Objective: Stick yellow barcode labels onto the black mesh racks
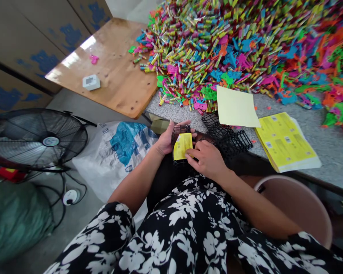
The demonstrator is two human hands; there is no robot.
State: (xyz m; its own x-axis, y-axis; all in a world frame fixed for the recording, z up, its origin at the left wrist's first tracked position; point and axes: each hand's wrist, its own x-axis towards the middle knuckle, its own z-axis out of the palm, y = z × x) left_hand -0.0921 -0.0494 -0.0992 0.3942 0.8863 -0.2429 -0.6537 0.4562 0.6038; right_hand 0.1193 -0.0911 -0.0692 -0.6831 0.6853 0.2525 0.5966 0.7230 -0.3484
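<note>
Over my lap, my left hand (167,139) is wrapped round the side of a black plastic grid frame (180,129). A yellow printed sticker (183,146) lies over part of that frame, its left corner bent. My right hand (207,158) has its fingertips at the sticker's lower right edge, fingers curled together. Just beyond my hands, more black grid frames (231,139) are heaped at the table's edge. To the right lie a pale yellow sheet (238,107) and a stack of yellow sticker sheets (287,140).
A large pile of colourful small tubes and plastic pieces (194,57) covers the grey table (334,152). On the wooden table (117,72) sit a white device (91,82) and a pink piece (94,59). A black fan (40,139) stands left; a pink bin (297,209) is at right.
</note>
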